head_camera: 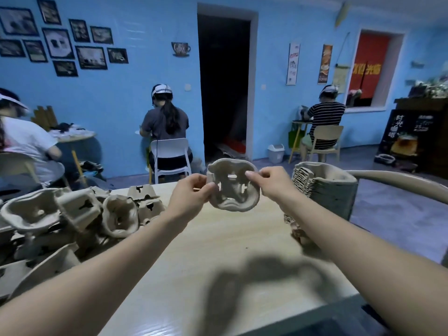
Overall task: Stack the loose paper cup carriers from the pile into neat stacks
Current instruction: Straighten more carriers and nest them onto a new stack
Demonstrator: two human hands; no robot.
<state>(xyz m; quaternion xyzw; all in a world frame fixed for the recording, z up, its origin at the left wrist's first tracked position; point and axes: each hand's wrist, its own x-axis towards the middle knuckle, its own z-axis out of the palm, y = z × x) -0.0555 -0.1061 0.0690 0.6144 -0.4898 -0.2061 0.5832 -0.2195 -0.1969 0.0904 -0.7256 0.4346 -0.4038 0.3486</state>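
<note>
Both hands' grip [191, 190] [271, 181] pinches lumpy pulp carrier [234, 187].

Wood table [218, 251] w/ carrier pile [68, 219], stack [324, 190]

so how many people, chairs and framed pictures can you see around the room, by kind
seated people at tables: 3
chairs: 4
framed pictures on the blue wall: 11
total: 18
</note>
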